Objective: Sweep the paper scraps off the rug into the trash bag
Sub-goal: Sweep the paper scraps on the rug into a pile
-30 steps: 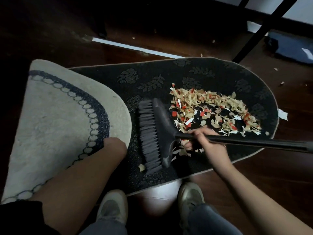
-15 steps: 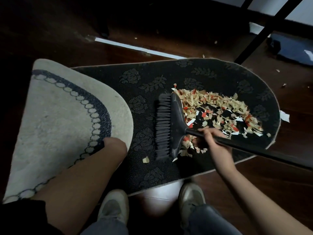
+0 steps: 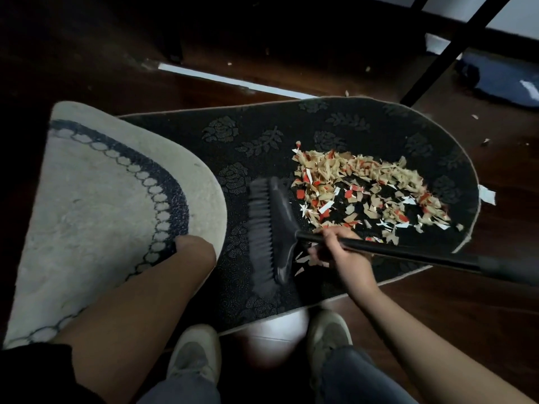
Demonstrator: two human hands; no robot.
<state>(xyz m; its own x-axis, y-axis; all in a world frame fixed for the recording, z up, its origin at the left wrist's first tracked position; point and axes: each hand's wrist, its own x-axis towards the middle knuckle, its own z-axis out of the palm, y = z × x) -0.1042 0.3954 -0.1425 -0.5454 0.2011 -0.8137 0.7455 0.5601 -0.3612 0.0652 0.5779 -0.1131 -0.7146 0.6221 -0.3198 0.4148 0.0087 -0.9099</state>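
A dark rug (image 3: 262, 135) with a flower pattern lies on the wooden floor, and its left end is folded over to show a pale side (image 3: 96, 199). My left hand (image 3: 194, 247) grips the edge of that folded flap, fingers hidden. A heap of tan, red and white paper scraps (image 3: 367, 191) covers the rug's right half. My right hand (image 3: 341, 253) is closed around the black broom handle close to the head. The broom head (image 3: 269, 231) rests on the rug just left of the heap, bristles pointing left. No trash bag shows in this view.
A black slanted metal leg (image 3: 455, 48) stands beyond the rug at the top right, with a blue object (image 3: 501, 83) behind it. A white strip (image 3: 233, 81) lies on the floor. A few stray scraps (image 3: 486, 194) sit off the rug's right edge. My shoes (image 3: 195, 354) are at the near edge.
The broom head swept right into the heap, then came back left and toward me. A lone scrap near the rug's front edge no longer shows. My left hand has stayed on the flap.
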